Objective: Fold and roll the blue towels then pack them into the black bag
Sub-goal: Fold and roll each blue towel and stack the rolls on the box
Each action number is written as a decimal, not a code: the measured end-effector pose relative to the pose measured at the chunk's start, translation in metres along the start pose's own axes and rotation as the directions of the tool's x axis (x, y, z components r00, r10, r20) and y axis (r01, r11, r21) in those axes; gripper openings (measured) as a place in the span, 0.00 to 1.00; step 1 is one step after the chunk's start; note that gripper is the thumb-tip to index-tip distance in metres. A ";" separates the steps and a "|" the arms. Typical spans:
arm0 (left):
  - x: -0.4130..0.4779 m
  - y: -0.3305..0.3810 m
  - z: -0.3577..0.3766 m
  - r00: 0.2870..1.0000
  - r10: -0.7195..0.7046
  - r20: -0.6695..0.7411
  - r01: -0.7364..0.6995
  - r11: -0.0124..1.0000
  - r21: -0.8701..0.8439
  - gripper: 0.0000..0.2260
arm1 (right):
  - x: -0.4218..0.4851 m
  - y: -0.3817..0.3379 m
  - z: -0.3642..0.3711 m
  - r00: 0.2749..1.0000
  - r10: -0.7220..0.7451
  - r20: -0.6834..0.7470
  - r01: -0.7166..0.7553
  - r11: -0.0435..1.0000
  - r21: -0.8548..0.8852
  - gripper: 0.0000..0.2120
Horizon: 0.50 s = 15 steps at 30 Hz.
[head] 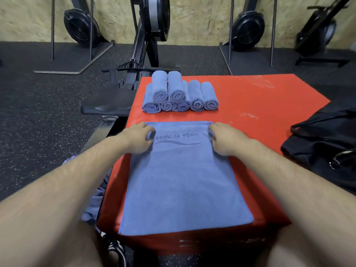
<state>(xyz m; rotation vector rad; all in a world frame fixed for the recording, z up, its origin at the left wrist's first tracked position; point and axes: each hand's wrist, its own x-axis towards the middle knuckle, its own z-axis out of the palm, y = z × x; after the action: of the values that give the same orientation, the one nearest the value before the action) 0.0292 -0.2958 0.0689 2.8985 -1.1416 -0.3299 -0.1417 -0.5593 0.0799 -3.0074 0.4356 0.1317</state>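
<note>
A folded blue towel (183,182) printed "YOGA FITNESS" lies flat on the red padded box (260,105). My left hand (137,136) grips the towel's far left corner with curled fingers. On the far right corner, my right hand (224,137) grips the same way. Several rolled blue towels (179,93) are stacked at the far side of the box, two resting on top of the row. The black bag (325,141) sits on the floor to the right of the box.
More loose blue towels (96,201) lie heaped on the floor at the box's left. A black rowing machine (134,64) with its seat stands just behind and left of the box. Other rowers lean against the wooden wall.
</note>
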 end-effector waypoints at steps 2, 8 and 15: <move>0.009 -0.004 -0.002 0.999 0.014 -0.039 -0.014 1.000 -0.017 0.19 | 0.013 0.007 0.000 0.997 -0.004 -0.079 0.011 0.996 0.086 0.14; 0.028 -0.022 0.000 0.993 0.014 -0.116 -0.025 0.995 -0.093 0.13 | 0.041 0.011 0.013 0.978 0.172 -0.118 -0.114 0.915 0.388 0.23; 0.035 -0.030 0.000 0.984 0.040 -0.174 -0.074 0.978 -0.194 0.05 | 0.049 0.015 0.015 0.924 0.260 -0.281 -0.095 0.867 0.489 0.06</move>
<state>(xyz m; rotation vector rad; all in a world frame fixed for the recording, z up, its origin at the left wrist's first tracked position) 0.0741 -0.2971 0.0602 2.6562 -1.0933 -0.1801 -0.0999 -0.5862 0.0589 -2.4997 0.6711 -0.4282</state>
